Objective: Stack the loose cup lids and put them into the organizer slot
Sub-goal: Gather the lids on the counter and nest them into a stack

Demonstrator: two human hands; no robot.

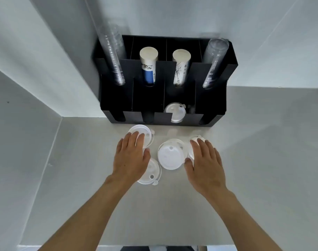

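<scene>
Several white cup lids lie loose on the grey counter in front of a black organizer [118, 98]. My left hand [131, 156] hovers flat with fingers apart over the far-left lid [146, 132]; another lid [151, 173] shows under its palm. A middle lid [170, 156] lies uncovered between my hands. My right hand [205, 160] is spread over the right lid [194, 139], mostly hiding it. Whether either hand touches its lid I cannot tell. One lid [175, 112] sits in the organizer's third front slot.
The organizer's back slots hold two stacks of clear cups [112, 55] [213, 62] and two stacks of paper cups [148, 64] [180, 66]. White walls close in at the left and behind. The counter's front edge [154, 245] runs along the bottom.
</scene>
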